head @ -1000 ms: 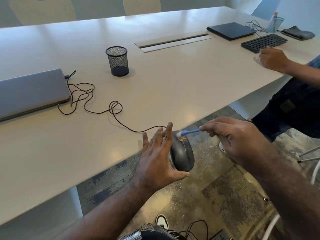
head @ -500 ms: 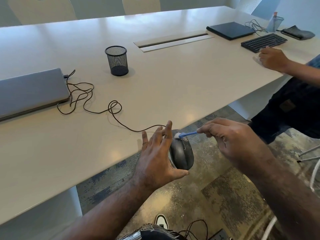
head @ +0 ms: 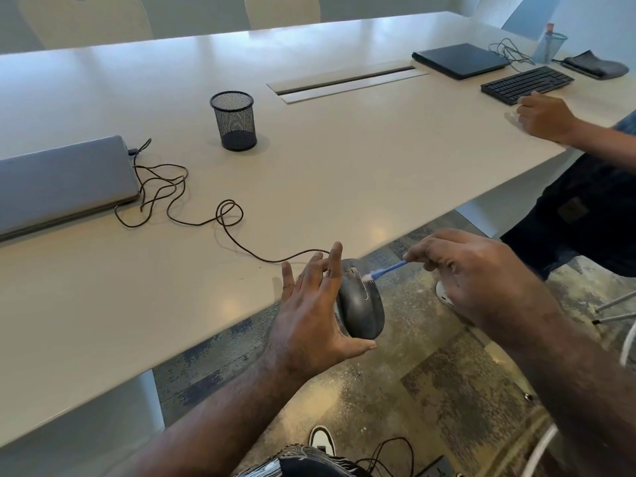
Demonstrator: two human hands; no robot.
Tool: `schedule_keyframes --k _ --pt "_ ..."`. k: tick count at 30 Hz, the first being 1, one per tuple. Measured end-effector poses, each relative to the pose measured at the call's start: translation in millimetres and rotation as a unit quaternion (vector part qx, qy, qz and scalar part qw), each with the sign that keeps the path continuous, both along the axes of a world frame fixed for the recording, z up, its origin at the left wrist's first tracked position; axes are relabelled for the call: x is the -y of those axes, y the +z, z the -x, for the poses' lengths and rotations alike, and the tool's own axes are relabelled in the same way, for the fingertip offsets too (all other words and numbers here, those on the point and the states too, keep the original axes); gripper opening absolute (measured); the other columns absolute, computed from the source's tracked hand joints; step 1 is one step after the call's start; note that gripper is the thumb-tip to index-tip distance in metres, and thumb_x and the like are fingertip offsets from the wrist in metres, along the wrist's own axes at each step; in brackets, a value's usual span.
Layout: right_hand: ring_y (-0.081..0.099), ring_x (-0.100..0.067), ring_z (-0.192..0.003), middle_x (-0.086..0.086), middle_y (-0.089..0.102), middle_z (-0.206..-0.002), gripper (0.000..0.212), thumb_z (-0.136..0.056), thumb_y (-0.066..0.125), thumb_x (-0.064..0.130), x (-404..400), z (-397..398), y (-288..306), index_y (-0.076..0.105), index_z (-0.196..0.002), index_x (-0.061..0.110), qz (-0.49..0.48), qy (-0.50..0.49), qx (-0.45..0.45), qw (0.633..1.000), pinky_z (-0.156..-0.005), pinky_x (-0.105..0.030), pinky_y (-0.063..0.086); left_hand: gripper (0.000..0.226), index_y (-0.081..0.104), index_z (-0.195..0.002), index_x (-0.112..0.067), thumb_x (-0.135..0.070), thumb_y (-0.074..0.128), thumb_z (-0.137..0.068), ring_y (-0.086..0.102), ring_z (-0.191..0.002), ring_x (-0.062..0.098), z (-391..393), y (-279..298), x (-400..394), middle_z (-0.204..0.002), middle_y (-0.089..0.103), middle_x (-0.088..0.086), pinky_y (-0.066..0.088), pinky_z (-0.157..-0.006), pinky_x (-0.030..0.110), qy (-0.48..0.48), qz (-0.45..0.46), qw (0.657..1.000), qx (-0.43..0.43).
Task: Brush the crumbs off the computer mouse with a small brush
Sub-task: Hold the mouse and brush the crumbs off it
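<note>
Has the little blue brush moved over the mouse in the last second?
Yes. Judged against the mouse's scroll wheel, the brush tip has swept from the wheel's left side across to its right, toward the right hand.

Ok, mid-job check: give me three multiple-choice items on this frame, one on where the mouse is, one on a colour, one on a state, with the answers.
1. Where is the mouse?
A. Flat on the table
B. Held in the left hand just past the table edge
C. Inside the mesh cup

2. What colour is the brush handle?
A. Blue
B. Red
C. Green

3. What state is the grey laptop at the left in?
A. Open, screen lit
B. Lid shut, cable plugged in
C. Lid shut, no cable

Answers:
1 B: the left hand cradles the mouse with floor showing below it.
2 A: a blue stick runs from the right hand to the white bristles on the mouse.
3 B: the lid is down and the dark cable enters its corner.
</note>
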State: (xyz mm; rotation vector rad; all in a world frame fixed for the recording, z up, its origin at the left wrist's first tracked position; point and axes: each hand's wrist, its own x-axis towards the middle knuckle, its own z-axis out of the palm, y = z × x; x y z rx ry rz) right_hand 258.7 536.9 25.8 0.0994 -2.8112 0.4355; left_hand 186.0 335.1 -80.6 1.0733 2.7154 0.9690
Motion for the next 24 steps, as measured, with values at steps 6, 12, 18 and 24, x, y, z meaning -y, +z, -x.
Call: schedule_keyframes --k 6,12,18,24 --pt "0.063 -0.012 -0.070 0.004 0.066 -0.093 0.037 -0.081 0.063 -0.013 8.3 0.0 3.1 0.072 -0.107 0.011 0.007 0.006 -0.041 0.999 -0.062 -0.031 0.058 0.149 -0.036 -0.146 -0.032 -0.072 0.078 -0.057 0.006 -0.151 0.012 -1.9 0.6 -2.2 -0.162 0.015 -0.001 -0.018 -0.119 0.048 -0.001 -0.014 1.000 0.000" --pt "0.063 -0.011 -0.070 0.005 0.067 -0.091 0.036 -0.080 0.063 -0.013 6.8 2.0 0.5 0.072 -0.103 0.014 0.004 -0.008 0.004 1.000 -0.063 -0.031 0.058 0.152 -0.037 -0.145 -0.032 -0.070 0.080 -0.056 0.006 -0.150 0.011 -1.7 2.4 -1.2 -0.162 0.016 0.000 -0.019 -0.119 0.047 0.005 -0.023 1.000 0.004" --pt "0.059 -0.002 -0.072 0.012 0.063 -0.082 0.019 -0.091 0.057 0.005 5.6 4.4 1.1 0.070 -0.097 0.018 0.108 -0.058 -0.024 0.992 -0.063 -0.026 0.051 0.153 -0.039 -0.144 -0.032 -0.072 0.079 -0.055 0.003 -0.149 0.008 -2.5 2.5 -2.3 -0.162 0.015 0.001 -0.021 -0.118 0.045 0.005 -0.022 1.000 0.007" --pt "0.063 -0.018 -0.056 0.007 0.067 -0.066 0.020 -0.093 0.059 0.015 21.3 4.5 -8.2 0.071 -0.088 0.031 0.223 -0.101 0.043 0.969 -0.053 -0.043 0.056 0.156 -0.040 -0.143 -0.029 -0.072 0.080 -0.054 0.004 -0.146 0.004 -3.0 4.9 -3.0 -0.160 0.020 0.002 -0.016 -0.120 0.048 0.009 -0.041 0.999 0.011"
